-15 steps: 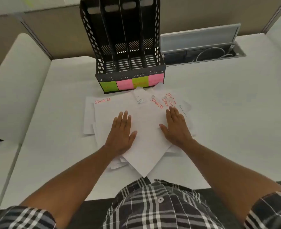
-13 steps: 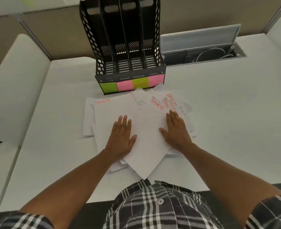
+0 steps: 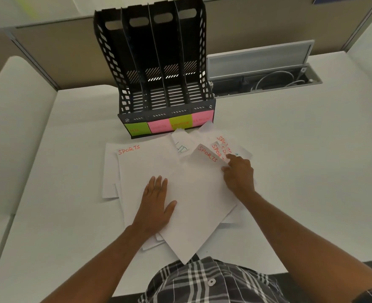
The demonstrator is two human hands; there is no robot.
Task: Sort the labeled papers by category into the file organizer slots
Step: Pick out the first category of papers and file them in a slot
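Four slots [image 3: 158, 92]; four sticky labels [image 3: 158, 125]

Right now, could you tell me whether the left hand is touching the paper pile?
Touching: the head view shows the left hand lying flat, fingers straight, palm down on the top sheet of the paper pile.

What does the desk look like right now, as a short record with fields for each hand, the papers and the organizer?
left hand: flat, fingers straight, pressing on the paper pile
right hand: fingers curled, pinching the edge of a tilted sheet marked SPORTS
paper pile: loose overlapping white sheets on the desk; several show SPORTS in red
file organizer: black, four slots, no papers visible inside
slot labels: green, pink, green, pink notes along the front; writing too faint to read
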